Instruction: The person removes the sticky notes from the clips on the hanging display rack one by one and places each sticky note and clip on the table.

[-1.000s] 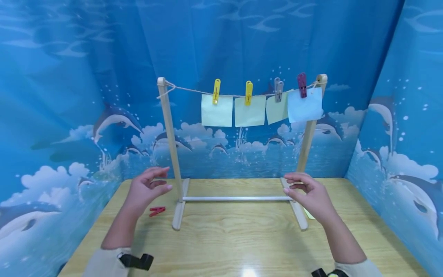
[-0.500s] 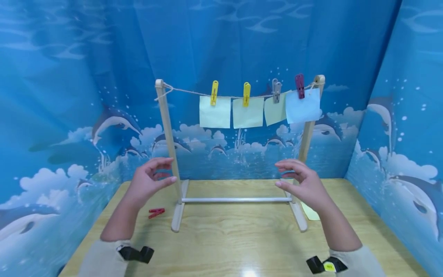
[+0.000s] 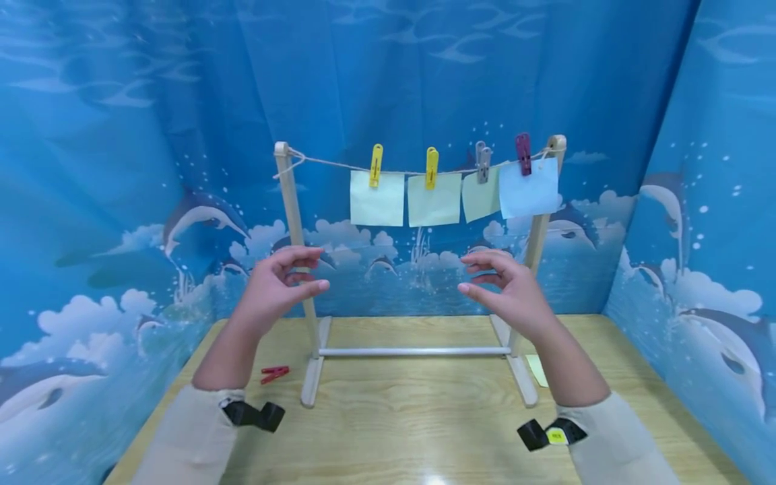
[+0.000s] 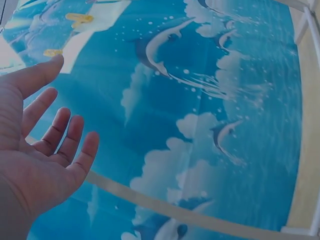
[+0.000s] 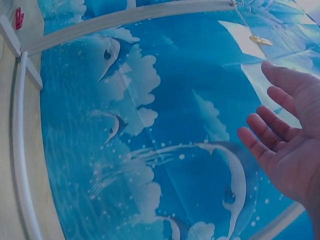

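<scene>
My left hand (image 3: 281, 286) holds nothing, its fingers loosely bent with the thumb apart, overlapping the rack's left post (image 3: 291, 202) in the head view. Opposite it, my right hand (image 3: 506, 289) is also bare, below the hanging papers and in front of the right post (image 3: 536, 242). Above both, a string (image 3: 333, 161) carries several paper sheets. Yellow clothespins (image 3: 376, 166) grip two pale green sheets (image 3: 377, 205). A grey clothespin (image 3: 483, 165) grips a slanted green sheet (image 3: 481, 197), and a dark purple one (image 3: 523, 153) grips a light blue sheet (image 3: 529, 190).
A red clothespin (image 3: 275, 374) lies on the wooden table (image 3: 412, 417), left of the rack's foot. Near the right foot (image 3: 523, 380) is a pale yellow-green paper (image 3: 537, 371). A white bar (image 3: 415, 351) joins the feet. Blue dolphin-print curtains (image 3: 424, 81) surround the table.
Both hands have risen and come closer together, toward the middle of the rack. More of the paper by the right foot now shows. The hanging sheets and clothespins keep their places.
</scene>
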`<control>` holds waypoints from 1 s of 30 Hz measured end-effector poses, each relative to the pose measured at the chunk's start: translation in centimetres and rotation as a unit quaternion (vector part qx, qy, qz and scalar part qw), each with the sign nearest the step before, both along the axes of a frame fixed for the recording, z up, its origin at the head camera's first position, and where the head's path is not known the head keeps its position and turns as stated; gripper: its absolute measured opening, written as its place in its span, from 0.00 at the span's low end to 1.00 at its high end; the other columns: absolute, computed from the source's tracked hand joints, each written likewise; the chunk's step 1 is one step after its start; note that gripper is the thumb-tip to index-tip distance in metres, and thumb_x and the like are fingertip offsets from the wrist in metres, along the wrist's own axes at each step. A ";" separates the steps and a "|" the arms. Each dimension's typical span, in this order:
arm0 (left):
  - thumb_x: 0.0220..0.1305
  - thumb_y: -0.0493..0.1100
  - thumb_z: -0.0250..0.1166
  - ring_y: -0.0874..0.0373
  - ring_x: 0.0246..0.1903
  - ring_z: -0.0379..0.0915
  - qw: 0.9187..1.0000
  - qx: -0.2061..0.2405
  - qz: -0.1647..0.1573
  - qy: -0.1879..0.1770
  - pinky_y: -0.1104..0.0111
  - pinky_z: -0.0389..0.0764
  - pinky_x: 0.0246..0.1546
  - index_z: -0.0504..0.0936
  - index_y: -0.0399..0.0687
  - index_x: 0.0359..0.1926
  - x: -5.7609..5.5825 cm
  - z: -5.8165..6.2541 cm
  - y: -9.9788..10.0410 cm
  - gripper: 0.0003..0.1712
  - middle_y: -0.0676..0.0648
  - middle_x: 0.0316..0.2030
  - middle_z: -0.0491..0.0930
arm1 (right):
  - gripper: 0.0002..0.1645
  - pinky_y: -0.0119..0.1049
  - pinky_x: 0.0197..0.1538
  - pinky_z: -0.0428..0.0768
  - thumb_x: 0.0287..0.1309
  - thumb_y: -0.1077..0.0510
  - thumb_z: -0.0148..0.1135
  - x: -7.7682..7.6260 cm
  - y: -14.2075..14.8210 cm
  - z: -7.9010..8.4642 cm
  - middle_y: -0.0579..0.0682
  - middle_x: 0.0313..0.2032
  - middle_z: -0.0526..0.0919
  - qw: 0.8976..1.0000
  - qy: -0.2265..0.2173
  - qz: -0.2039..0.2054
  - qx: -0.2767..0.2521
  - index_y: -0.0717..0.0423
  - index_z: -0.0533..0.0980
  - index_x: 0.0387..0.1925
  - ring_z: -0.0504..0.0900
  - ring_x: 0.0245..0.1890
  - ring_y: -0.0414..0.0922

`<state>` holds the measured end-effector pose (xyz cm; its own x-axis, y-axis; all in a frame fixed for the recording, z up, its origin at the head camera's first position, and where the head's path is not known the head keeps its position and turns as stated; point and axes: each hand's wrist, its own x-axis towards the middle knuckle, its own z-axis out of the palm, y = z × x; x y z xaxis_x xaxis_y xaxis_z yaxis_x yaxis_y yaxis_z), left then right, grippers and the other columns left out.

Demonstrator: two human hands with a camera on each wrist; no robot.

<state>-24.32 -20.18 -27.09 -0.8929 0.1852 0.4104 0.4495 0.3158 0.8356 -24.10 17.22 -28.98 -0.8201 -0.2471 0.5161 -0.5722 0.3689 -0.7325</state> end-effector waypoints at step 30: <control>0.57 0.44 0.73 0.53 0.52 0.75 0.999 0.000 0.012 0.033 0.64 0.82 0.48 0.81 0.46 0.56 -2.3 9.5 5.6 0.25 0.48 0.53 0.78 | 0.25 0.39 0.49 0.82 0.60 0.47 0.68 -3.6 -6.3 5.0 0.49 0.50 0.81 0.999 -0.022 -0.026 -0.027 0.52 0.77 0.56 0.80 0.47 0.43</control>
